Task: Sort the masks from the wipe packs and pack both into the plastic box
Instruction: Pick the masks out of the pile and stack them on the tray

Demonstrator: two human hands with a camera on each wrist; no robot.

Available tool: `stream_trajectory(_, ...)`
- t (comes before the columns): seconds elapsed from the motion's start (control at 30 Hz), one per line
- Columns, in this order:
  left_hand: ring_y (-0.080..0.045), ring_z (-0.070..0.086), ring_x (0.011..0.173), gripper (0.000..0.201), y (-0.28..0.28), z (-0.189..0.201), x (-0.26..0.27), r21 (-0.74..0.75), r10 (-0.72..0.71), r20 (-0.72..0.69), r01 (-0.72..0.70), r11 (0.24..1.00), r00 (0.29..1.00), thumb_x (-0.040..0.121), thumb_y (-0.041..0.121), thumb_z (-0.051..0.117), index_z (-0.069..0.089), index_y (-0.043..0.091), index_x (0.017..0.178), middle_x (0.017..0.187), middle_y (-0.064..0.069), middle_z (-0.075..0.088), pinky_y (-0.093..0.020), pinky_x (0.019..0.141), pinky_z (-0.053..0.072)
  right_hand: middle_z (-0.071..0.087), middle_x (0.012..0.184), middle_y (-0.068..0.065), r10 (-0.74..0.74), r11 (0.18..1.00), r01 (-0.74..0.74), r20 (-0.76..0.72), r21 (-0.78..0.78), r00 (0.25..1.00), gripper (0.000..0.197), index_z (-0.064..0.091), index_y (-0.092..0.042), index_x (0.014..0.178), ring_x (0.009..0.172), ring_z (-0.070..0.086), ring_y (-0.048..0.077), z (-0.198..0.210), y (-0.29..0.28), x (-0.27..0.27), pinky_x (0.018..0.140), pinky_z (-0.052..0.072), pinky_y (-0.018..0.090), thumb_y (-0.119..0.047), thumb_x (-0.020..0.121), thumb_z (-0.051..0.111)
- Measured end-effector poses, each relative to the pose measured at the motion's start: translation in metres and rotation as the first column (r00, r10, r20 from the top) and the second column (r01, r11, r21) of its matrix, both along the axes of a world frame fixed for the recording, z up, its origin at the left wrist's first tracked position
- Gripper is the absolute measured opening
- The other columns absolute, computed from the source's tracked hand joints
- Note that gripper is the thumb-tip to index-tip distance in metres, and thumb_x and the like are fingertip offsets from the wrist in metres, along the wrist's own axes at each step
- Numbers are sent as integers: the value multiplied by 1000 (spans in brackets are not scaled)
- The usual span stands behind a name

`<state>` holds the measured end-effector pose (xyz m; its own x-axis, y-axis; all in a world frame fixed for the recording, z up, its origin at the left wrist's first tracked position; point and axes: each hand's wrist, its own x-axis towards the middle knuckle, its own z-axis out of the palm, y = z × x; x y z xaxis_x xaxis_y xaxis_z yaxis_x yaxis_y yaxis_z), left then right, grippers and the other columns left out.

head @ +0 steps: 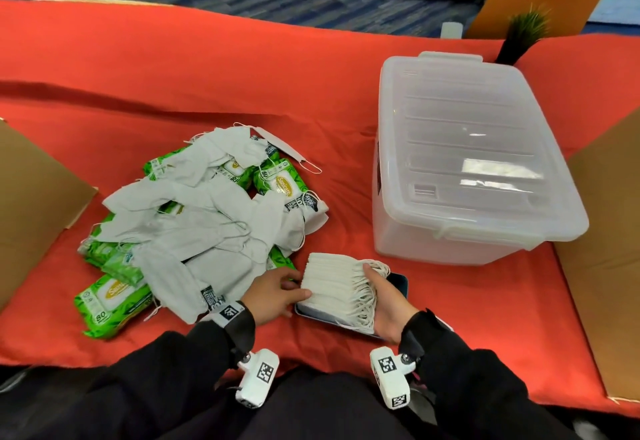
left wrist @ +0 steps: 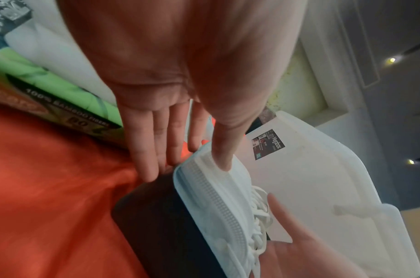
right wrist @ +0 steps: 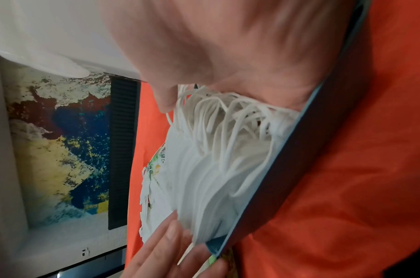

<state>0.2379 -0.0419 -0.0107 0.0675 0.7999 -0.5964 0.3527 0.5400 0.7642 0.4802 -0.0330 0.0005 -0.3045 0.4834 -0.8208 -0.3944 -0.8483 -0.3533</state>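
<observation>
A squared stack of white masks [head: 337, 287] stands on a dark blue tray [head: 398, 282] near the front edge. My left hand [head: 294, 289] holds its left end, thumb on top [left wrist: 223, 150] and straight fingers [left wrist: 154, 150] against the side. My right hand [head: 384, 301] cups the ear-loop end [right wrist: 223, 116], with its thumb curled over the loops. To the left lies a mixed heap of loose masks [head: 207, 225] over green wipe packs [head: 107, 304]. The clear plastic box [head: 464, 159] sits at the right with its lid on.
Brown cardboard flaps stand at the left edge [head: 31, 211] and the right edge [head: 606, 239]. A small potted plant [head: 523, 34] is behind the box. Red cloth [head: 207, 69] covers the table.
</observation>
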Motion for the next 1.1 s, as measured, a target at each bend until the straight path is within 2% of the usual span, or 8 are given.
stream_trajectory(0.17, -20, 68, 89, 47, -3, -6, 0, 23, 23, 18, -23, 999, 1000, 75, 21, 81, 64, 22, 118, 115, -20, 69, -48, 85, 60, 67, 132, 19, -60, 994, 60, -2, 93, 998, 58, 62, -7, 136, 123, 64, 35, -7, -3, 0, 115, 40, 52, -50, 98, 56)
stream_trajectory(0.27, -9, 44, 135, 90, -4, 1, 7, 255, -168, -263, 236, 938, 950, 78, 49, 77, 34, 28, 154, 154, 9, 39, -34, 116, 37, 68, 129, 20, -119, 985, 116, 21, 129, 993, 61, 65, -7, 133, 120, 66, 36, -11, -3, 1, 111, 44, 54, -53, 92, 63)
stream_trajectory(0.43, -18, -23, 154, 133, 2, 2, 32, 238, -420, -786, 849, 472, 454, 67, 100, 37, -15, 21, 160, 168, 4, -22, -39, 124, -12, 63, 136, 21, -149, 977, 163, -112, 136, 983, 62, 59, -2, 136, 124, 64, 34, -3, -4, 5, 104, 48, 51, -52, 103, 44)
stream_trajectory(0.53, -22, -17, 155, 128, 17, -6, 33, 149, -494, -796, 904, 401, 350, 74, 92, 46, -14, 20, 160, 169, 0, -18, -44, 125, -8, 65, 133, 21, -143, 973, 165, -144, 158, 979, 60, 57, -1, 137, 119, 67, 32, 2, -5, 3, 96, 52, 47, -49, 105, 39)
stream_trajectory(0.73, -27, 40, 134, 116, 30, 8, 25, 130, -427, -869, 947, 294, 252, 73, 65, 64, 10, 10, 160, 150, -9, 37, -44, 113, 33, 64, 133, 24, -167, 969, 195, -180, 150, 969, 66, 57, 4, 135, 119, 66, 35, 2, -4, 3, 99, 51, 48, -52, 104, 41)
stream_trajectory(0.83, -28, 46, 123, 115, 24, 7, 32, 68, -397, -897, 947, 313, 195, 70, 59, 70, 15, 9, 157, 140, -9, 43, -45, 106, 39, 60, 139, 26, -163, 975, 188, -188, 122, 969, 72, 55, 4, 139, 130, 58, 39, -2, -3, 5, 117, 34, 54, -57, 102, 43)
stream_trajectory(0.97, -27, 51, 108, 102, 29, 11, 41, 128, -315, -919, 935, 332, 238, 67, 52, 74, 28, 13, 150, 122, -5, 49, -44, 95, 41, 60, 138, 27, -173, 968, 203, -195, 147, 965, 70, 54, 5, 139, 128, 60, 39, 0, -2, 5, 110, 41, 52, -54, 104, 40)
stream_trajectory(1.1, -33, 31, 140, 127, 33, 18, 44, 38, -343, -923, 926, 376, 177, 69, 63, 74, 1, 11, 160, 152, -14, 30, -55, 116, 25, 62, 136, 24, -187, 963, 213, -161, 167, 969, 68, 55, 2, 139, 126, 62, 36, 3, -2, 1, 112, 41, 52, -54, 103, 40)
